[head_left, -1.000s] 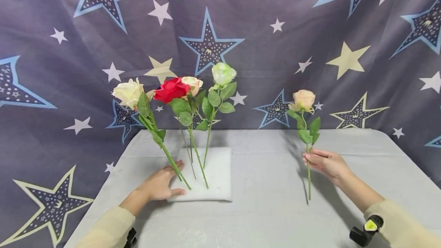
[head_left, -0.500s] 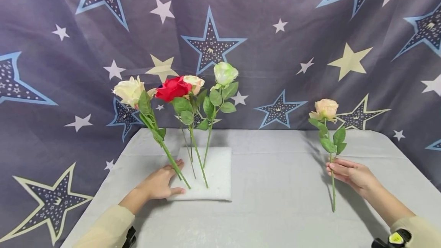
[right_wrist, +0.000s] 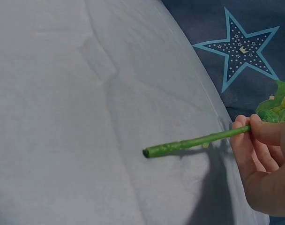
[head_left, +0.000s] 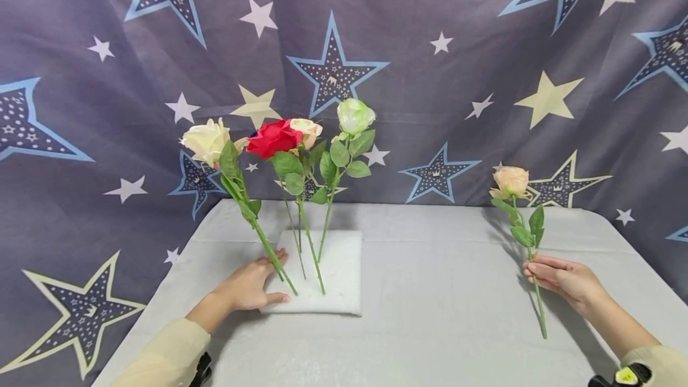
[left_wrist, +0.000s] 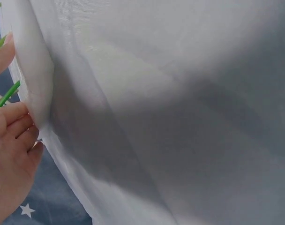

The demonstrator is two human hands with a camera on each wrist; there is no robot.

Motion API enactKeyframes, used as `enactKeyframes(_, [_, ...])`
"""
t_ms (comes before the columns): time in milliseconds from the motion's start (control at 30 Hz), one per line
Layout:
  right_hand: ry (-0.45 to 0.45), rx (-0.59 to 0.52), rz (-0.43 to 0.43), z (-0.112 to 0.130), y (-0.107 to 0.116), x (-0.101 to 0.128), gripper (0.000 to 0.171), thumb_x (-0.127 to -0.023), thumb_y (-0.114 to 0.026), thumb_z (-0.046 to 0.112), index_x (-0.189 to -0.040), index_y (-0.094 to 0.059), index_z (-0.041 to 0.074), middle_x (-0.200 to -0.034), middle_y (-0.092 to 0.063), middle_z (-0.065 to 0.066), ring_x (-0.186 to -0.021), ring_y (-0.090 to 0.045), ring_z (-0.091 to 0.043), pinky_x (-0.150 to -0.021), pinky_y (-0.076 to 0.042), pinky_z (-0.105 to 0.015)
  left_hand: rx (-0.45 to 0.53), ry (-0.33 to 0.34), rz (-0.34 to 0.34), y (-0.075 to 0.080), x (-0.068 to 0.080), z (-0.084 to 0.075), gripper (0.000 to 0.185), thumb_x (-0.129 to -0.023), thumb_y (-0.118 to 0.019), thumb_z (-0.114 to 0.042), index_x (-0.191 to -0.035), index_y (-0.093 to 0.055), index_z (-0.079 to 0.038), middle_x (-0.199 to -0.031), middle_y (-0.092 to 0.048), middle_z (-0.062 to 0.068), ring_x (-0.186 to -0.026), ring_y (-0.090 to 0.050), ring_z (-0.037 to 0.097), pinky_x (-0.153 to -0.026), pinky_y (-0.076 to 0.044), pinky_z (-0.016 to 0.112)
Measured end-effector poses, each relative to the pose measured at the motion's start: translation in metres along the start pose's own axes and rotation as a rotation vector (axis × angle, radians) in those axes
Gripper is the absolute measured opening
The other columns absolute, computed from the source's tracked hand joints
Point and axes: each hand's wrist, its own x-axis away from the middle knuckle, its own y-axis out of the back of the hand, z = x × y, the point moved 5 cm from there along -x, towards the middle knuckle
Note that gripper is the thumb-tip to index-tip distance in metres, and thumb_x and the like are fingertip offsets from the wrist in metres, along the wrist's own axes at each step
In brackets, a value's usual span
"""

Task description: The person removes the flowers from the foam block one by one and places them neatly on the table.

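Pressing the left edge of a flat, white foam slab (head_left: 344,282) with outstretched fingers, the left hand (head_left: 247,286) grasps nothing; a stem crosses before its fingertips. Above leans a ruffled cream rose (head_left: 206,143). Next comes a broad-petalled red rose (head_left: 273,138), partly covering a pale rose (head_left: 310,129) and a dark blue bit too small to identify. A rounded green-white rose (head_left: 356,116) stands rightmost in the slab. Over the creased grey cloth (head_left: 430,297), a peach rose (head_left: 512,182) tilts, its thin green stem pinched by the right hand (head_left: 572,282). The frame cuts off both sleeves.
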Motion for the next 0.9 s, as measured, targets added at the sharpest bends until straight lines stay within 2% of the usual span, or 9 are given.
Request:
enactKeyframes(200, [-0.003,0.051,-0.018,0.001,0.006,0.003,0.031,-0.093,-0.054,-0.004,-0.088,-0.072,0.021,-0.086,-0.077,0.004,-0.080,-0.073,-0.008,-0.075,-0.060,-0.019,0.008,0.018,0.021,-0.001,0.000,0.000,0.090,-0.077,-0.073,-0.051,-0.142,-0.043,0.003,-0.148,-0.044,0.021,-0.135,-0.045,0.040,-0.112,-0.039,0.052])
enactKeyframes(500, [-0.057,0.088,-0.057,-0.006,0.019,0.007,0.030,-0.093,-0.055,-0.003,-0.086,-0.068,0.023,-0.085,-0.077,0.005,-0.080,-0.073,-0.006,-0.075,-0.060,-0.019,0.016,0.017,0.029,-0.002,0.001,0.000,0.089,-0.078,-0.072,-0.052,-0.141,-0.043,0.003,-0.148,-0.044,0.022,-0.135,-0.044,0.040,-0.112,-0.038,0.052])
enactKeyframes(633, [-0.106,0.118,-0.075,-0.008,0.027,0.008,0.026,-0.093,-0.058,-0.001,-0.085,-0.065,0.023,-0.084,-0.076,0.006,-0.080,-0.072,-0.006,-0.075,-0.060,-0.019,0.020,0.018,0.029,-0.002,0.001,0.000,0.090,-0.077,-0.072,-0.052,-0.142,-0.043,0.003,-0.148,-0.043,0.023,-0.135,-0.043,0.041,-0.113,-0.038,0.052])
enactKeyframes(800, [-0.213,0.180,-0.139,-0.011,0.039,0.010,0.021,-0.090,-0.064,0.005,-0.081,-0.063,0.024,-0.081,-0.075,0.009,-0.078,-0.072,-0.004,-0.074,-0.061,-0.020,0.022,0.019,0.024,-0.004,0.001,0.000,0.089,-0.077,-0.073,-0.051,-0.141,-0.044,0.003,-0.148,-0.044,0.022,-0.135,-0.045,0.040,-0.112,-0.039,0.051])
enactKeyframes(900, [-0.238,0.191,-0.148,-0.012,0.042,0.011,0.020,-0.090,-0.064,0.006,-0.081,-0.065,0.025,-0.082,-0.074,0.011,-0.078,-0.072,-0.004,-0.075,-0.061,-0.021,0.025,0.017,0.018,-0.004,0.001,-0.001,0.088,-0.076,-0.074,-0.049,-0.141,-0.045,0.003,-0.147,-0.045,0.021,-0.135,-0.045,0.039,-0.112,-0.039,0.051])
